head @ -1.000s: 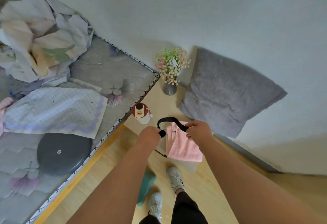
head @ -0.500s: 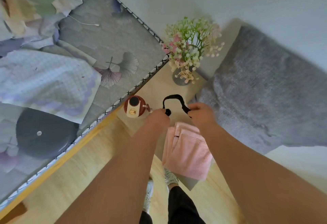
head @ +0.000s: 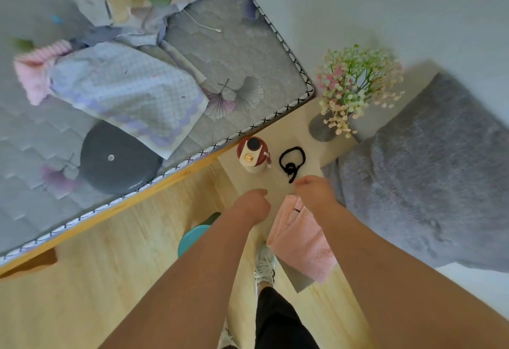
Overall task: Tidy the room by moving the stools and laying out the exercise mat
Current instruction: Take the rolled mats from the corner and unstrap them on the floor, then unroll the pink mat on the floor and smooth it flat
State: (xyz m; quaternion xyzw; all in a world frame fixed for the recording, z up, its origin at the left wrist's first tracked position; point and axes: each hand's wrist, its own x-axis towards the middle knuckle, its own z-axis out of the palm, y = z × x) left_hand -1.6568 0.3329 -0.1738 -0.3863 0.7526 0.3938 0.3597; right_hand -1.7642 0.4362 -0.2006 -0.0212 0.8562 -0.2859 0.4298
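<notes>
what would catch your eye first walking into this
Probably the flowers in a grey vase by the wall, on a small table beside the bed. In front of them a black strap lies coiled next to a red bottle, with both hands, left and right, just short of it.

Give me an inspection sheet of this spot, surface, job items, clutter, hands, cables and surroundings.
Surface: pale bedside table, partly bare.
Job's things: teal roll on the floor by the left forearm, possibly the mat; stools: nothing seen.
Clutter: black strap lying free on the table, bottle, flower vase, pink towel overhanging the table edge.
Hands: left hand and right hand over the table, fingers curled, holding nothing seen.
Cables: thin white cord on the bed.
Surroundings: mattress with crumpled bedding, dark disc, grey cushion against the wall, wood floor.
</notes>
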